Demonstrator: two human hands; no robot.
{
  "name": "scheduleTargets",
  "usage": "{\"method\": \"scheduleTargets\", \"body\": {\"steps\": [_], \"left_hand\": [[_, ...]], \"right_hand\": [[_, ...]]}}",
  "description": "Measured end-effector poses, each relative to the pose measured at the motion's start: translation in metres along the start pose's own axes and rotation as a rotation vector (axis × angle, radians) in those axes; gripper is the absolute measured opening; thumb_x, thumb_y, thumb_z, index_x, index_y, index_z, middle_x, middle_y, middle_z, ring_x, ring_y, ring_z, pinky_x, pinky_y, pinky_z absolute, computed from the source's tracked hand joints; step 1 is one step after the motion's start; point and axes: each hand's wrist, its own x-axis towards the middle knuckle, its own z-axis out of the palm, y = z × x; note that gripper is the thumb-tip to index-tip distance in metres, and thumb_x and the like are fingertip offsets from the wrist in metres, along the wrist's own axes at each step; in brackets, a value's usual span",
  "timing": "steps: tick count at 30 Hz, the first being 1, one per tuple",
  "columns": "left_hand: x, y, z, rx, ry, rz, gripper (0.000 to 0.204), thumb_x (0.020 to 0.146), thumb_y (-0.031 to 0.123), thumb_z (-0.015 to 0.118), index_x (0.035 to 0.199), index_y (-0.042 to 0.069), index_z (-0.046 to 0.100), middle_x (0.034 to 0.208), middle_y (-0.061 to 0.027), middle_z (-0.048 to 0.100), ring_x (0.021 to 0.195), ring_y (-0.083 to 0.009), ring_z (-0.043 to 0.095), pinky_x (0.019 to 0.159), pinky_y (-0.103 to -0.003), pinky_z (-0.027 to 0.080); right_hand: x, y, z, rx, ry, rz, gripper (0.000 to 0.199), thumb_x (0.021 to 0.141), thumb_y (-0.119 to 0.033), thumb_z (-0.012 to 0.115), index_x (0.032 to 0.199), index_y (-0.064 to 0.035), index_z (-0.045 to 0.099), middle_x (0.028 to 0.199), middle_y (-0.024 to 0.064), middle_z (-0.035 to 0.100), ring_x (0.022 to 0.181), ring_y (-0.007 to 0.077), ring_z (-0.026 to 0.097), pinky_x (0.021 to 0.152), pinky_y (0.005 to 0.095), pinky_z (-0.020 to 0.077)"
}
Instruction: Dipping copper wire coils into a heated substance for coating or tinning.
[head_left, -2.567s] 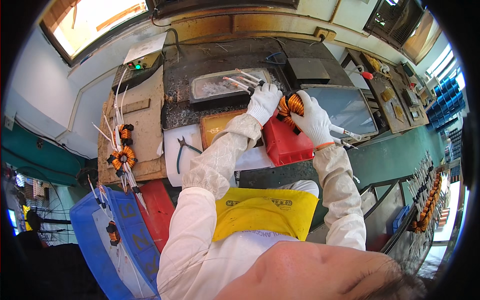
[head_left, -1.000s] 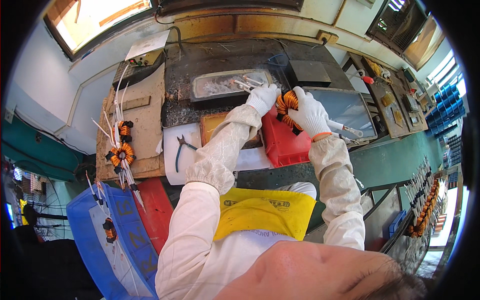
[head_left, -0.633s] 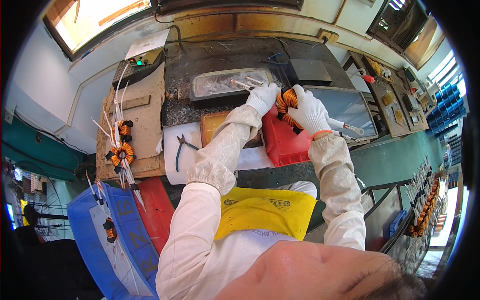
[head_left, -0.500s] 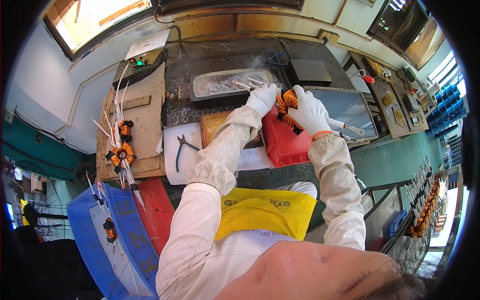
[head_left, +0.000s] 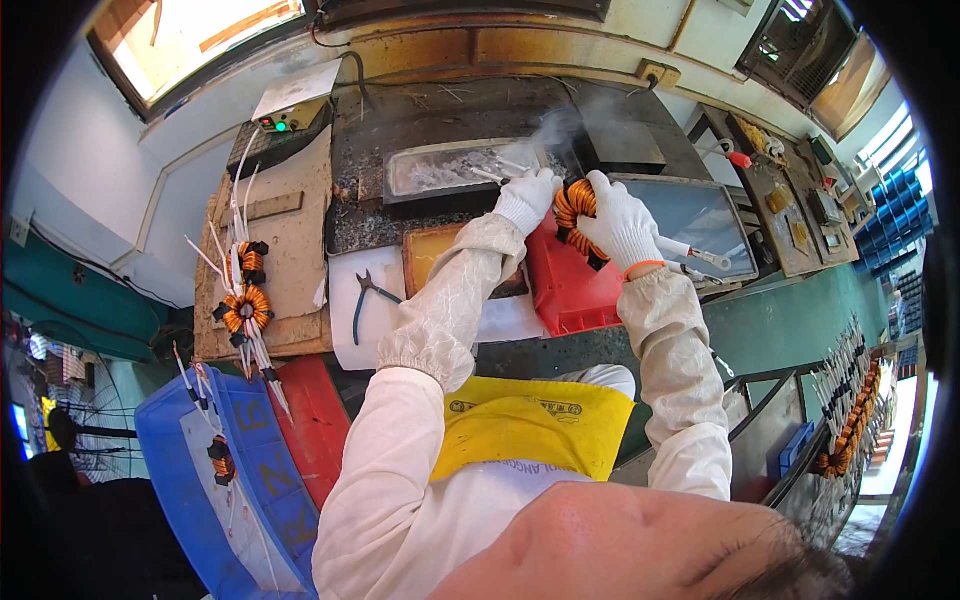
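Note:
My right hand (head_left: 622, 222), in a white knit glove, is closed round a toroidal coil (head_left: 577, 212) wound with orange copper wire. In its white glove, my left hand (head_left: 528, 198) is closed on the coil's white-sleeved leads (head_left: 500, 172). The lead ends point left into a rectangular solder pot (head_left: 420, 172) with a silvery, crusted surface. Smoke rises beside the pot. More leads with a metal lug (head_left: 708, 258) stick out to the right below my right hand. My left fingertips are partly hidden behind the glove.
Pliers (head_left: 364, 300) lie on white paper beside a tray of amber material (head_left: 428, 248). A red bin (head_left: 570, 290) sits below the coil. Other coils (head_left: 243, 310) rest on the board at left, above a blue bin (head_left: 165, 440). A rack of coils (head_left: 850, 420) stands at right.
The smoke by the pot has grown thicker and spread right. The lead ends have tilted slightly lower at the pot; both hands keep nearly the same place.

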Motion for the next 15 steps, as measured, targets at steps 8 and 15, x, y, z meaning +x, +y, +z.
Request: {"method": "scheduleTargets", "body": {"steps": [8,15], "left_hand": [[-0.0014,0.0005,0.0015,0.053,0.039,-0.014,0.020,0.096,0.022,0.047,0.107,0.010,0.059,0.105,-0.0145,0.060,0.101,-0.0350,0.061,0.079,-0.043,0.055],[-0.0010,0.0043,-0.0032,-0.002,-0.020,-0.080,0.020,0.096,0.022,0.048,0.107,0.011,0.059,0.103,-0.0136,0.060,0.099,-0.0339,0.062,0.078,-0.042,0.056]], "right_hand": [[0.0008,-0.0024,-0.0014,-0.002,-0.020,0.002,0.047,0.080,-0.026,0.072,0.118,-0.0090,0.049,0.107,0.0231,0.063,0.095,0.0428,0.066,0.079,0.0494,0.0554],[-0.0007,-0.0006,-0.0007,0.001,-0.003,-0.002,0.049,0.080,-0.026,0.072,0.119,-0.0092,0.049,0.107,0.0230,0.063,0.095,0.0427,0.067,0.079,0.0495,0.0554]]}}
